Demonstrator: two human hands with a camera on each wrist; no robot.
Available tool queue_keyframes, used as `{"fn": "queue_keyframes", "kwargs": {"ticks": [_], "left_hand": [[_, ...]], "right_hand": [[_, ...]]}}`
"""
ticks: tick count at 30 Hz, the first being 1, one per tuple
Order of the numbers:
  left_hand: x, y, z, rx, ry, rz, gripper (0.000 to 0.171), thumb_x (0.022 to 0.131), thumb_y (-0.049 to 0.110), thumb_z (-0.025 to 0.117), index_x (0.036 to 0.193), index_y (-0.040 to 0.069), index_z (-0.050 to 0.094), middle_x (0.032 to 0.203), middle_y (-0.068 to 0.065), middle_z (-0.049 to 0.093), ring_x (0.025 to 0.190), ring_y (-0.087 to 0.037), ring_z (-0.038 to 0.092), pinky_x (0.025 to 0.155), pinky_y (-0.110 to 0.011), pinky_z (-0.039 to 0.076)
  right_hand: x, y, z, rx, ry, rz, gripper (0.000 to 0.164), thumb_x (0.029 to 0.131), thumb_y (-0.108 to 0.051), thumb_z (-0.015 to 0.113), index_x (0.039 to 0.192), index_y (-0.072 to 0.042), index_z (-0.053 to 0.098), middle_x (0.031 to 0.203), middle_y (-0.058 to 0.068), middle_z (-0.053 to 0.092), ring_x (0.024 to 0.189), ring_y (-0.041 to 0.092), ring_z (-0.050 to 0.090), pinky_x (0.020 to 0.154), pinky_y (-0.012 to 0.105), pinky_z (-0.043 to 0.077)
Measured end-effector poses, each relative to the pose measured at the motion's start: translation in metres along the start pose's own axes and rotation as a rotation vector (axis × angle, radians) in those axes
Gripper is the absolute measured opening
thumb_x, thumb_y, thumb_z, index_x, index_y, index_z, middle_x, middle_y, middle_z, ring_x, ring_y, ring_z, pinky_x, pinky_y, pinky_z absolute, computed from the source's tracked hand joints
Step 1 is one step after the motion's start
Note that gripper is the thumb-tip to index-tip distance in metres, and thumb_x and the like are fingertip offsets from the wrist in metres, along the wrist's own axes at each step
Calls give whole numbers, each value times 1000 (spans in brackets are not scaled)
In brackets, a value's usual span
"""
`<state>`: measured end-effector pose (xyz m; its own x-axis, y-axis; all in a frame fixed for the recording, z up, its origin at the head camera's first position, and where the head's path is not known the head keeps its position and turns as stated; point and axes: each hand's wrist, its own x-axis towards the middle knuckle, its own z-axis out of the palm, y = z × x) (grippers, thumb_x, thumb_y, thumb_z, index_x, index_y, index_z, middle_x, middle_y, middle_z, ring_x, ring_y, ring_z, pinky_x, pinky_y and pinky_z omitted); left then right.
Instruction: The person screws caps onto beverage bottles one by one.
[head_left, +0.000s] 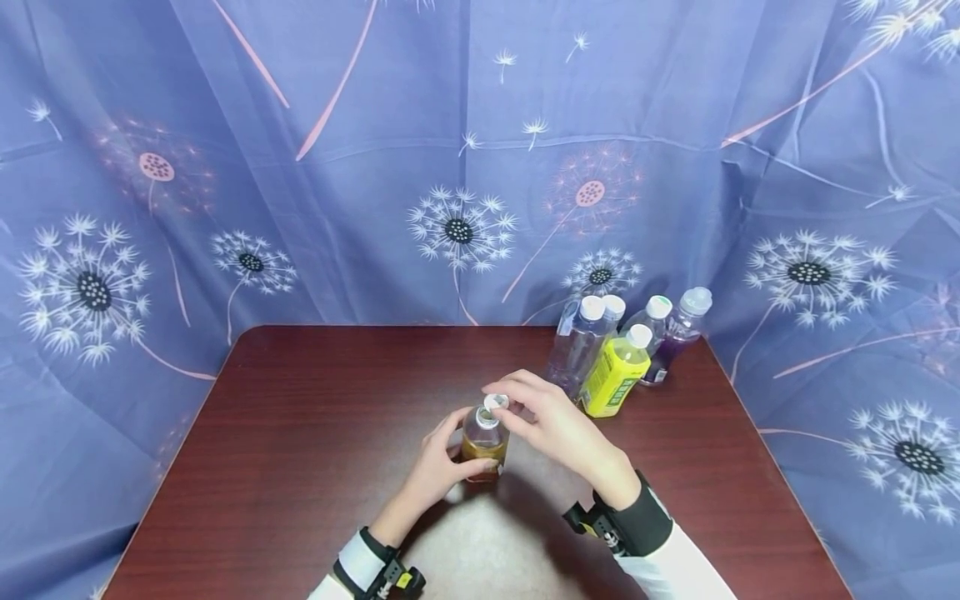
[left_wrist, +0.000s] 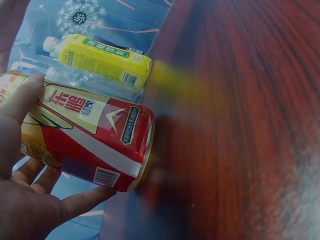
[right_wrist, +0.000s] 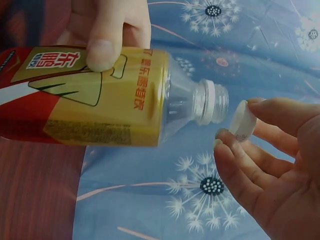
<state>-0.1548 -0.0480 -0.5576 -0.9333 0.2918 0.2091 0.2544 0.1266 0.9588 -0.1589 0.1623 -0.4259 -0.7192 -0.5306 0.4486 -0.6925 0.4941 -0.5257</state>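
A clear bottle point(right_wrist: 145, 100) with a red and gold label stands upright on the table, its threaded mouth uncovered. My left hand point(head_left: 442, 462) grips it around the label, thumb on one side and fingers on the other; the left wrist view shows the bottle's base right at the tabletop. Just off the mouth, my right hand point(head_left: 551, 421) pinches a white cap point(right_wrist: 244, 121) between thumb and fingertips. In the right wrist view a small gap shows between cap and bottle neck.
At the back right of the dark red wooden table point(head_left: 315, 400) stands a yellow-labelled bottle point(head_left: 617, 377) with a white cap. Clustered around it are several clear bottles point(head_left: 573, 346), one with a purple label point(head_left: 671, 342). A blue dandelion-print curtain point(head_left: 360, 208) hangs behind the table.
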Motion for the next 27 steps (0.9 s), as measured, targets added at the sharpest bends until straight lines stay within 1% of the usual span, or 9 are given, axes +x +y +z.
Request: {"fn": "queue_keyframes", "kwargs": {"ticks": [5,12,16,19,23,27], "left_hand": [[0,-1,1,-7,-4,9,73,78,13,93,143,16,58,134,-8,64,124,-26,60,100,-38,58],[-1,-3,1,-7,-1,61,69,81,13,91,142,12,58,132,-13,64,119,-33,63,98,-43,59],[0,-3,1,-3,-1,44,71,80,14,92,142,15,58,132,-11,64,119,-31,63,98,-43,59],[0,-1,0,-5,-5,27,73,79,14,93,143,16,58,134,-9,63,120,-29,63,99,-42,58],[0,-1,1,-15,-8,28,73,79,12,92,144,14,58,135,-10,62,122,-29,61,99,-41,58],[0,-1,1,-25,-10,28,73,80,11,92,144,13,57,135,-10,62,123,-30,61,100,-40,58]], "right_hand": [[2,-2,3,-59,-59,-37,27,96,-7,75,123,-6,72,116,5,69,99,16,68,83,30,61],[4,-6,3,-128,-115,-52,27,95,-9,77,122,-7,74,115,6,69,104,18,67,87,31,60],[5,-6,4,-156,-127,-51,27,96,-10,76,122,-8,73,116,5,69,107,19,65,89,31,60],[5,-6,4,-157,-123,-54,25,96,-11,76,121,-9,74,115,4,69,107,18,64,89,30,59],[5,-4,5,-136,-118,-57,25,95,-12,78,120,-8,73,114,4,68,106,17,65,88,29,59],[5,-3,5,-146,-136,-47,27,94,-12,79,120,-7,72,115,4,68,107,18,64,90,31,59]]}}
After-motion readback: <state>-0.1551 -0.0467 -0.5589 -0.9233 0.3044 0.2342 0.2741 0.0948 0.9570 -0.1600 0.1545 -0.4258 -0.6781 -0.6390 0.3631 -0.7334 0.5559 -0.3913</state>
